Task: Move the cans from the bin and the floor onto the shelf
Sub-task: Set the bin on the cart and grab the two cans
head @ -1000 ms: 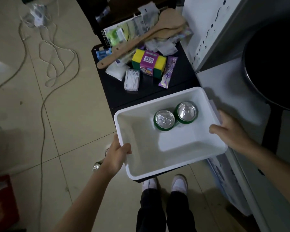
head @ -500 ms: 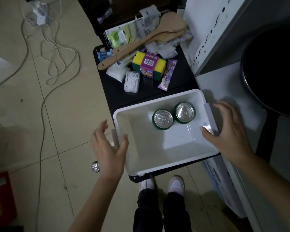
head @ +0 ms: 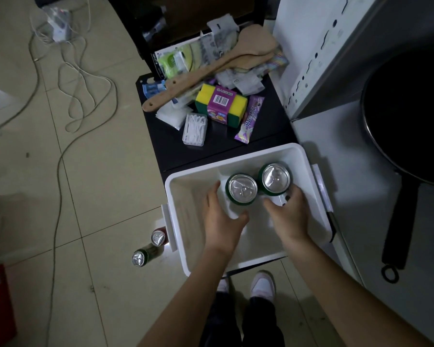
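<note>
A white bin [head: 176, 196] rests on the near end of a black shelf [head: 171, 151]. Two green cans stand upright inside it, side by side. My left hand [head: 223, 216] is wrapped around the left can [head: 243, 189], fingers on its left side and thumb below. My right hand [head: 290, 214] curls around the right can [head: 276, 178] from below. Two more cans lie on the floor left of the bin: a red one [head: 158, 237] and a green one [head: 142, 256].
The shelf's far end holds a wooden spatula [head: 211, 68], a sponge pack [head: 221, 105], a snack bar [head: 251, 118] and a floss box [head: 195, 130]. A black pan [head: 406, 116] sits on the white surface at right. Cables [head: 73, 101] trail over the tiled floor.
Both hands let go of the bin's rim after it came to rest on the shelf, then reached inside and closed around the two green cans. The floor cans came into view.
</note>
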A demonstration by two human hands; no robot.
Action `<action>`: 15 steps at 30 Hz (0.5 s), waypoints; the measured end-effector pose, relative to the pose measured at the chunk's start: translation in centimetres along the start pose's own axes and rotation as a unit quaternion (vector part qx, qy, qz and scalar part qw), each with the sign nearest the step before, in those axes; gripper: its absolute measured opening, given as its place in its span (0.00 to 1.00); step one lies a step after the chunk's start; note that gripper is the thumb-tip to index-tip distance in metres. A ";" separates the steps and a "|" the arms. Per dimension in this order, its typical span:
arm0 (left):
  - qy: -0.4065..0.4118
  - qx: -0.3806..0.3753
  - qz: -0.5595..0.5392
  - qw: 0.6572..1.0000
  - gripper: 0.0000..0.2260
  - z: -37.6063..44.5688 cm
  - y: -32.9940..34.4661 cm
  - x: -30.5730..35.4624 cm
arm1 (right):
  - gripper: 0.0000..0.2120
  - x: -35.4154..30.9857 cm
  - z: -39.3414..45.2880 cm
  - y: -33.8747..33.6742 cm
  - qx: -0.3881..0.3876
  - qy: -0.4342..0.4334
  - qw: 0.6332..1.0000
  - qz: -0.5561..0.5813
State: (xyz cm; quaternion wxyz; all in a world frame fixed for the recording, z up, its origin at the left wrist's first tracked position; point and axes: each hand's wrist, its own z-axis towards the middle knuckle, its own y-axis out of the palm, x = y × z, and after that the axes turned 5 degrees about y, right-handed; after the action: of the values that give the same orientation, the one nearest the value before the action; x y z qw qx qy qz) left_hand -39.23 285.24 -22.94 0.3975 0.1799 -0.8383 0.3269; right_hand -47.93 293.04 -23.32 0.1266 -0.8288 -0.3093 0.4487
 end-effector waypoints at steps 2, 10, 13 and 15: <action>0.030 0.001 0.004 1.000 0.36 1.3 0.6 0.1 | 0.27 -0.2 0.8 0.6 0.009 0.004 1.000 -0.005; 0.055 0.034 -0.010 0.998 0.29 3.5 1.6 -1.0 | 0.27 0.0 1.9 2.4 0.063 -0.007 0.998 -0.026; 0.050 0.038 -0.004 0.998 0.31 3.3 0.9 -1.5 | 0.29 -0.1 1.7 2.4 0.036 -0.019 0.998 -0.038; 0.039 0.038 -0.014 0.998 0.31 3.0 0.4 -1.7 | 0.32 -0.2 1.7 2.3 0.023 -0.044 0.998 -0.050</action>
State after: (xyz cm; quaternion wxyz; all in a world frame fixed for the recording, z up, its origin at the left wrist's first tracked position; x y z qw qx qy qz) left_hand -40.05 283.51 -25.87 0.4276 0.1935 -0.8063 0.3600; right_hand -48.51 291.06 -25.26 0.1547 -0.7886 -0.3454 0.4846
